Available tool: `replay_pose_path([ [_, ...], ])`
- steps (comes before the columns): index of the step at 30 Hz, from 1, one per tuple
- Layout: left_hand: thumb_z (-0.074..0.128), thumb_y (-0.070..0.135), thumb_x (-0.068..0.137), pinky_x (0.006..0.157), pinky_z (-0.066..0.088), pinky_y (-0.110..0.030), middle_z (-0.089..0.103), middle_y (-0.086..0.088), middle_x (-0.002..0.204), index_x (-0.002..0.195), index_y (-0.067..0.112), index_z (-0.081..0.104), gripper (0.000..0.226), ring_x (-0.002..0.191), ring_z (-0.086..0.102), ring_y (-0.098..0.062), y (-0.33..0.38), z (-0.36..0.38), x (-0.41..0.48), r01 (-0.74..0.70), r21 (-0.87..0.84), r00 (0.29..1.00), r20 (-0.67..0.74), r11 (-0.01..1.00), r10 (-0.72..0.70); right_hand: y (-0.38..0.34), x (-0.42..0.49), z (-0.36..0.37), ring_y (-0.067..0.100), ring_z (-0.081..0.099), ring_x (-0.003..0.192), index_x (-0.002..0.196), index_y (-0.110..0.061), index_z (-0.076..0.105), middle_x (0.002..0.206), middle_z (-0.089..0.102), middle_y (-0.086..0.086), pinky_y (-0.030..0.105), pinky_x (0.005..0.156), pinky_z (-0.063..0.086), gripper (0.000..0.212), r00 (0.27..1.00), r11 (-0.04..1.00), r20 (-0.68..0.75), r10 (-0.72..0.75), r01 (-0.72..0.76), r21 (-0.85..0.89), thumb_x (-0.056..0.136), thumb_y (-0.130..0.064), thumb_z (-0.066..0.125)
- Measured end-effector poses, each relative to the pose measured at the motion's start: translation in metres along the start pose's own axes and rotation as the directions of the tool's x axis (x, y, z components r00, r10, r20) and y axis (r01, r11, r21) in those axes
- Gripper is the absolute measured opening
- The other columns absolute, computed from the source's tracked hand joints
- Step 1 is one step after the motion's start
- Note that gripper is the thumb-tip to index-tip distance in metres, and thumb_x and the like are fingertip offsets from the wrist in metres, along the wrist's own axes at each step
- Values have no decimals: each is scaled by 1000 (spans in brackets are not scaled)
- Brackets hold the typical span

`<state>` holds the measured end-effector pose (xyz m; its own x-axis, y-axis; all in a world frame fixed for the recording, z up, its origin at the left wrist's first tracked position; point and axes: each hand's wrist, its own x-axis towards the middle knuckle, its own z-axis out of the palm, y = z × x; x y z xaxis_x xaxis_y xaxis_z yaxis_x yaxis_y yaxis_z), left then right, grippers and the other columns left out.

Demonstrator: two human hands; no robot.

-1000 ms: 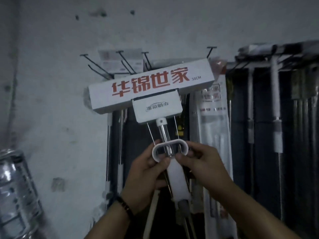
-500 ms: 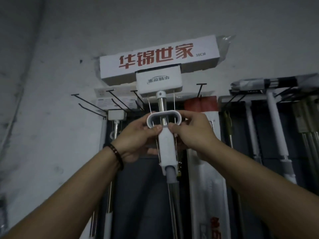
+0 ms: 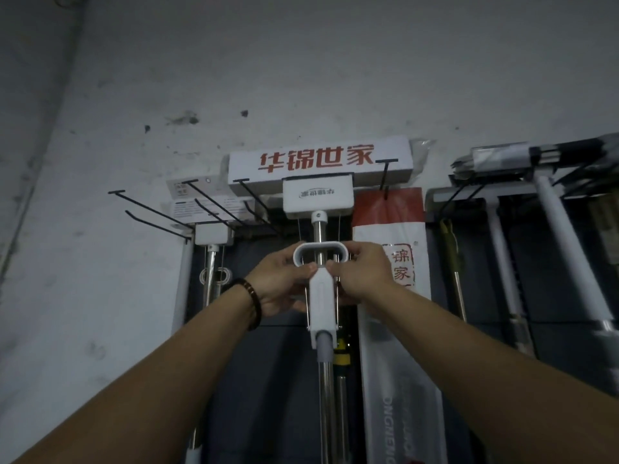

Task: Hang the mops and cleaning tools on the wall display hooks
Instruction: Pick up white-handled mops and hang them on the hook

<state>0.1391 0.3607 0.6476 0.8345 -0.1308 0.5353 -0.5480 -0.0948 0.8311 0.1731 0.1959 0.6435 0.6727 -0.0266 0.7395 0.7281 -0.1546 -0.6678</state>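
Pinching the upright mop (image 3: 322,303) in left hand (image 3: 281,283) and right hand (image 3: 363,274), we have its head up among the hooks (image 3: 386,175).

A grey-white plaster wall (image 3: 318,61), scuffed and flecked with dark marks, meets a side wall (image 3: 30,95) at the left. A dark panel (image 3: 281,396) covers its lower part. The light is dim.

The left forearm (image 3: 160,373) and the right forearm (image 3: 469,343) are both bare, uncovered all the way to the lower edge of the view. Around the left wrist sits a bracelet (image 3: 253,304), a dark band of small rounded beads, brownish where the dim light catches them, snug just below the left hand (image 3: 284,283). The right hand (image 3: 363,276) and its wrist are bare.
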Motion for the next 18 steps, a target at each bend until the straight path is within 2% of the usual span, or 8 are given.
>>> replay_pose_path([
  [3,60,7,102,70,58,-47,68,-20,105,124,22,68,28,87,69,-31,-22,-1,10,13,-22,1000,-28,1000,-14,22,7,10,16,72,88,116,-26,77,102,77,-2,35,77,64,27,998,990,-41,-39,33,-140,89,-23,81],
  [6,64,9,101,76,57,-51,69,-17,100,129,28,65,34,84,69,-30,-33,-3,21,1,-45,999,-54,999,-4,32,12,16,15,72,89,116,-25,77,101,77,-3,38,83,64,28,994,975,-71,-86,69,-211,88,-26,82],
  [10,62,14,103,69,60,-45,74,-9,95,122,35,67,30,81,73,-24,-38,0,20,-3,-13,997,-78,1000,2,39,12,20,15,72,91,120,-25,74,102,76,-3,37,83,63,30,982,941,-77,-174,142,-308,90,-27,79],
  [12,63,14,102,70,60,-43,77,-11,104,121,37,68,30,90,74,-29,-42,2,18,-14,-10,994,-111,1000,13,39,7,24,17,73,99,135,-25,64,111,74,-1,36,85,63,44,976,915,-56,-210,176,-363,93,-25,76],
  [15,68,13,98,68,60,-40,76,-16,115,126,24,64,30,92,76,-31,-49,2,11,-10,47,984,-178,999,18,37,-8,25,21,69,106,162,-27,33,121,67,4,37,92,61,82,984,872,6,-179,162,-462,93,-18,76],
  [16,70,12,97,67,61,-40,76,-16,114,126,20,62,32,89,76,-30,-51,2,6,9,70,983,-182,997,4,36,-17,24,23,69,107,164,-27,25,122,66,5,38,93,61,88,986,859,33,-162,158,-488,93,-16,76],
  [18,74,11,93,70,64,-45,78,-13,103,130,19,55,43,85,75,-28,-59,1,-7,60,138,983,-183,989,-34,36,-36,23,24,69,107,162,-27,28,123,68,6,40,92,62,85,984,816,80,-161,178,-549,92,-17,76],
])
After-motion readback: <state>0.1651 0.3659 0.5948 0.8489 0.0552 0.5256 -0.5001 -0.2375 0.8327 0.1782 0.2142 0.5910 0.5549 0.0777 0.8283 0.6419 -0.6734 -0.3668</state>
